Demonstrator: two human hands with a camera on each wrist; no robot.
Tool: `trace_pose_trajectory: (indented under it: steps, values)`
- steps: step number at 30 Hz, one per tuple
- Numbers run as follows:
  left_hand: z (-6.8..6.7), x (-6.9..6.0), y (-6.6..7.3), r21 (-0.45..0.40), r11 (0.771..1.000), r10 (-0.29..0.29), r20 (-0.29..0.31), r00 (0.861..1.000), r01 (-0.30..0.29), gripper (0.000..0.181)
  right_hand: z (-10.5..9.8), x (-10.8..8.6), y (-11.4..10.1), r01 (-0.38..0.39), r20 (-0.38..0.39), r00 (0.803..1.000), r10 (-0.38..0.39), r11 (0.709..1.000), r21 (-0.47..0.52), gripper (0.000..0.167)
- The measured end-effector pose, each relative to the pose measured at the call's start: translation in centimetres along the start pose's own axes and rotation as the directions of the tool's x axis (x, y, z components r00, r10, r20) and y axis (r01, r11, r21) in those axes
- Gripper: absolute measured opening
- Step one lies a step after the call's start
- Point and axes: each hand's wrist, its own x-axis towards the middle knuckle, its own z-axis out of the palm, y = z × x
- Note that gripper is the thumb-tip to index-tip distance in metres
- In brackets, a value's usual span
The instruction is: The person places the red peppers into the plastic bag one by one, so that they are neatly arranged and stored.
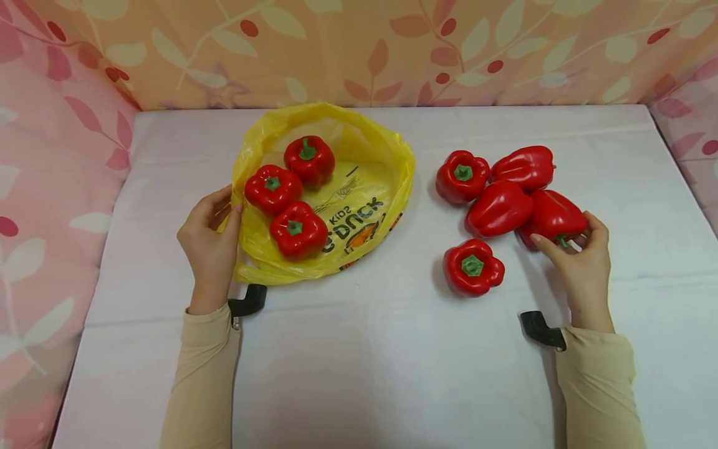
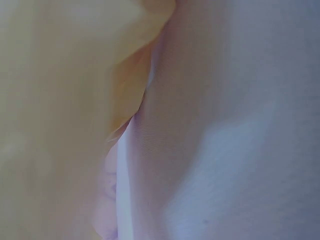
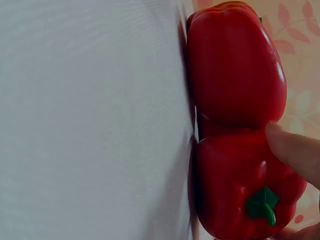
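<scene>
A yellow plastic bag (image 1: 364, 187) lies with its mouth spread, and three red peppers rest inside, one being the front pepper (image 1: 299, 231). My left hand (image 1: 212, 240) pinches the bag's left rim between thumb and fingers. In the left wrist view the yellow bag (image 2: 55, 110) fills the left side, blurred. On the right, my right hand (image 1: 586, 268) grips the rightmost red pepper (image 1: 555, 215), thumb on one side and fingers on the other. The right wrist view shows that pepper (image 3: 240, 180) with its green stem and my thumb (image 3: 297, 152) against it.
Beside the held pepper lie a middle pepper (image 1: 499, 209) and a back pepper (image 1: 524, 168). An upright pepper (image 1: 461, 176) stands to their left, and another pepper (image 1: 473, 268) sits nearer the front. Patterned cloth (image 1: 359, 50) borders the white table (image 1: 364, 349) at the back and sides.
</scene>
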Motion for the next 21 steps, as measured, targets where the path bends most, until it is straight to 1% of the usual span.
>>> trace_pose_trajectory:
  steps: [4, 8, 13, 15, 19, 21]
  values:
    - [0.0, 0.0, 0.0, 0.003, 1.000, 0.001, 0.000, 1.000, -0.001, 0.028, 0.1, 0.2, 0.1, -0.005, -0.038, 0.999, 0.006, 1.000, 0.013, 0.077]
    - [0.0, 0.0, 0.1, 0.014, 1.000, 0.002, 0.006, 1.000, -0.002, 0.027, -0.1, 0.1, 0.2, -0.012, -0.065, 0.998, 0.014, 0.999, 0.039, 0.075]
    - [0.0, -0.1, 0.2, 0.012, 1.000, 0.003, 0.011, 1.000, -0.004, 0.027, -0.4, -0.3, 0.2, 0.022, -0.107, 0.994, -0.015, 0.997, 0.067, 0.071]
    - [0.0, -0.1, 0.3, 0.011, 1.000, 0.005, 0.013, 1.000, -0.005, 0.027, -0.5, -0.5, 0.2, 0.041, -0.128, 0.991, -0.034, 0.997, 0.058, 0.069]
    - [-0.1, -0.1, 0.3, 0.012, 1.000, 0.006, 0.013, 1.000, -0.006, 0.028, -0.8, -0.7, 0.1, 0.081, -0.156, 0.984, -0.081, 0.997, -0.010, 0.068]
    - [-0.1, -0.1, 0.3, 0.013, 1.000, 0.007, 0.010, 1.000, -0.007, 0.028, -1.1, -0.7, 0.1, 0.088, -0.164, 0.982, -0.093, 0.995, -0.036, 0.068]
